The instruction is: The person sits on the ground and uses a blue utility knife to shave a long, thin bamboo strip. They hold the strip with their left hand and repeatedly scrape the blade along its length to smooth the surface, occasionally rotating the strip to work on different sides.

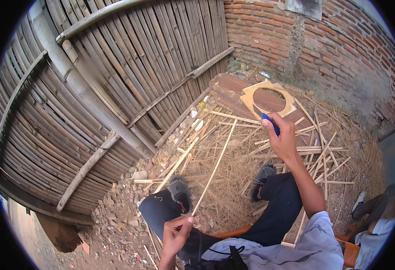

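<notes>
My left hand (178,233) pinches the near end of a long, thin wooden strip (217,163), which slants up and away over the straw between my feet. In my right hand (282,137) is a knife with a blue handle (271,125); its dark blade points up and to the left. The knife is raised apart from the strip. Just beyond it lies a pale wooden piece with a large round hole (247,97), resting on a reddish-brown board (226,90).
Several loose strips (325,155) lie crossed on the straw to the right. A bamboo fence (130,63) stands at the left, with stones (116,204) along its foot. A brick wall (269,33) closes the back. Another person (377,220) sits at the right edge.
</notes>
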The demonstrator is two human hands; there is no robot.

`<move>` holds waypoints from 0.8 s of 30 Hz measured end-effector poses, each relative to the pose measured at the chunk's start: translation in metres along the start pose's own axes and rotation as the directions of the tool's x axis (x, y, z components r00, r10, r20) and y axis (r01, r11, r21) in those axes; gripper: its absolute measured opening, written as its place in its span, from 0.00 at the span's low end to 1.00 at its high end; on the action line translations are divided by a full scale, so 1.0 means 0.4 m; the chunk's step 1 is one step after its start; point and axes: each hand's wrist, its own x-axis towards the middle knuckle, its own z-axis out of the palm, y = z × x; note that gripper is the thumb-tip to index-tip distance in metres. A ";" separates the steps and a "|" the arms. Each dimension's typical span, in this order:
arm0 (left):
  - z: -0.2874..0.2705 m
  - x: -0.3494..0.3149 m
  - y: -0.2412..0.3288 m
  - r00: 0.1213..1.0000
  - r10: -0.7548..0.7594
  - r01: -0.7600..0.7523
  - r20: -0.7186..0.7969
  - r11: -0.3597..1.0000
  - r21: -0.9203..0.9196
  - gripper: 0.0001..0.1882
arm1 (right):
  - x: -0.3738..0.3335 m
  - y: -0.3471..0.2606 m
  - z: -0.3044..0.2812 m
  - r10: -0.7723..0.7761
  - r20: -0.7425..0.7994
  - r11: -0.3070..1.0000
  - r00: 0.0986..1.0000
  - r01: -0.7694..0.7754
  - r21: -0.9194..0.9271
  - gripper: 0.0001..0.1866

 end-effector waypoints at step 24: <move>0.095 0.037 0.024 0.971 0.220 -0.211 -0.091 0.973 0.097 0.12 | -0.160 -0.060 0.114 -0.215 0.061 0.975 0.975 0.211 0.064 0.15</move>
